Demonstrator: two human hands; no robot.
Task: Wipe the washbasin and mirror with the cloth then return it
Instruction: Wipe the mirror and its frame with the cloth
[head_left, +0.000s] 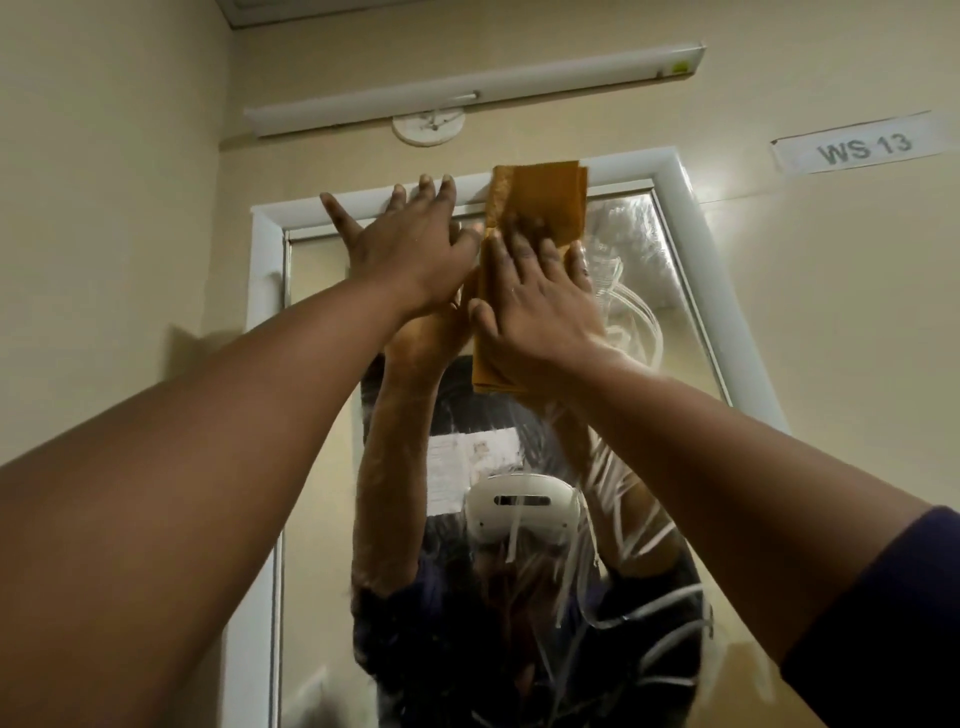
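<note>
A tall mirror (644, 260) in a white frame (265, 270) hangs on the cream wall in front of me. Its glass is streaked with wet smears. My right hand (540, 306) lies flat on a folded orange-brown cloth (545, 197) and presses it against the top of the mirror, where the cloth overlaps the upper frame. My left hand (410, 244) is spread open with its fingertips on the top frame, just left of the cloth. The washbasin is out of view.
A white tube light (467, 88) runs above the mirror, with a round white fitting (428, 127) under it. A label reading "WS 13" (865, 145) is stuck on the wall at the upper right. The mirror reflects me wearing a white headset.
</note>
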